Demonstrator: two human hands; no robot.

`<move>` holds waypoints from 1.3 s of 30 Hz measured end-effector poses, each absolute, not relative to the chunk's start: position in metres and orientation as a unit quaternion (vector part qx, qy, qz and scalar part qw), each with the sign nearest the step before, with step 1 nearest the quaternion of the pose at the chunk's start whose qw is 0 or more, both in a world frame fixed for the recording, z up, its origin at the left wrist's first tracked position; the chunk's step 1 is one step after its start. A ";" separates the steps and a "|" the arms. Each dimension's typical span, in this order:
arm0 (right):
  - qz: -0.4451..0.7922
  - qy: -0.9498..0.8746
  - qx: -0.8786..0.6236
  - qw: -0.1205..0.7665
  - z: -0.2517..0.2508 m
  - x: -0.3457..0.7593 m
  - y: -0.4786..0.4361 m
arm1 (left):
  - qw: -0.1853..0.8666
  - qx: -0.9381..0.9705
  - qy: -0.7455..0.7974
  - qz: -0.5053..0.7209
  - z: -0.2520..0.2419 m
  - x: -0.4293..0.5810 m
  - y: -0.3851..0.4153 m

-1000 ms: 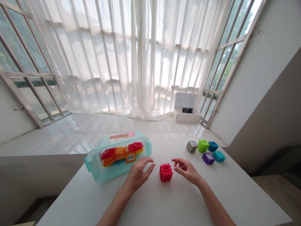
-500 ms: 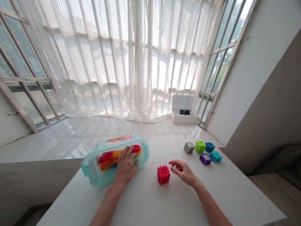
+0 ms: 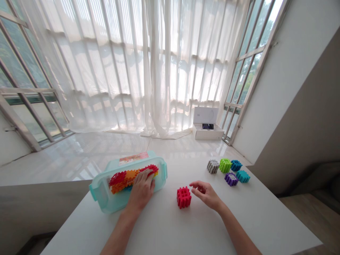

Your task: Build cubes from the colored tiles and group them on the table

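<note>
My left hand [image 3: 141, 188] reaches into a pale turquoise plastic bin [image 3: 117, 204]. Its fingers are bent over red interlocking toy pieces [image 3: 151, 168] at the bin's right end, and the fingertips are hidden, so I cannot make out what lies in their grip. Orange pieces [image 3: 120, 184] and another red one fill the left part of the pile. On the white table stands a red block cube [image 3: 183, 197] with toothed edges. Just right of it hovers my right hand [image 3: 205, 194], open, thumb and index finger apart, not holding anything.
Several built blocks sit at the table's right: grey [image 3: 213, 166], lime green [image 3: 225, 165], dark blue [image 3: 236, 165], purple [image 3: 231, 179] and teal [image 3: 242, 176]. A white box [image 3: 208, 131] with a dark device rests on the sill [image 3: 124, 141], before a sheer curtain [image 3: 127, 81].
My left fingers have drawn closer together and curled down over the red pieces. The right hand and the red cube stay in place; the view has shifted slightly.
</note>
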State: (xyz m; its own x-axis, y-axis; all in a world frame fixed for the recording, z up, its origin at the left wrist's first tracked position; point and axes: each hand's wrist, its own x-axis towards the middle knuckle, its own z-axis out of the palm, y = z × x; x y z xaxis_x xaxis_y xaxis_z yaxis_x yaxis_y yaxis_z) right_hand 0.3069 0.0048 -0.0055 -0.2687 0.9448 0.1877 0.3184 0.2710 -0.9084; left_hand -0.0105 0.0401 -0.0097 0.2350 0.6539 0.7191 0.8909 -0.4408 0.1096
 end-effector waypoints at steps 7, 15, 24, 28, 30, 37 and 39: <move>0.395 -0.690 -0.458 0.398 -0.004 0.307 0.004 | 0.178 -0.766 -0.485 -0.382 0.000 -0.009 0.033; 0.383 -0.661 -0.468 0.444 -0.007 0.310 0.005 | 0.141 -0.769 -0.398 -0.480 0.014 0.002 0.012; 0.372 -0.692 -0.420 0.454 0.006 0.299 -0.012 | 0.101 -0.811 -0.306 -0.488 0.013 0.042 -0.018; 0.391 -0.704 -0.395 0.442 0.008 0.292 -0.019 | 0.086 -0.830 -0.276 -0.477 0.012 0.050 -0.026; 0.401 -0.697 -0.402 0.438 0.007 0.291 -0.020 | 0.074 -0.839 -0.266 -0.469 0.012 0.053 -0.028; 0.456 -0.661 -0.400 0.442 0.008 0.291 -0.019 | 0.036 -0.840 -0.272 -0.469 0.011 0.061 -0.033; 0.466 -0.654 -0.393 0.448 0.009 0.291 -0.018 | 0.021 -0.837 -0.288 -0.465 0.011 0.063 -0.031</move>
State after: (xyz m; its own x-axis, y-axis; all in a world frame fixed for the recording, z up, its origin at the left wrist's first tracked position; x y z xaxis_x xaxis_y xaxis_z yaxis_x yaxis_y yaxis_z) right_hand 0.2909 -0.0184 0.0089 -0.2905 0.9313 0.2200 0.0972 0.2574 -0.9614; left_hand 0.0630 -0.0314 0.0108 0.4008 0.4627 0.7907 0.5021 -0.8328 0.2329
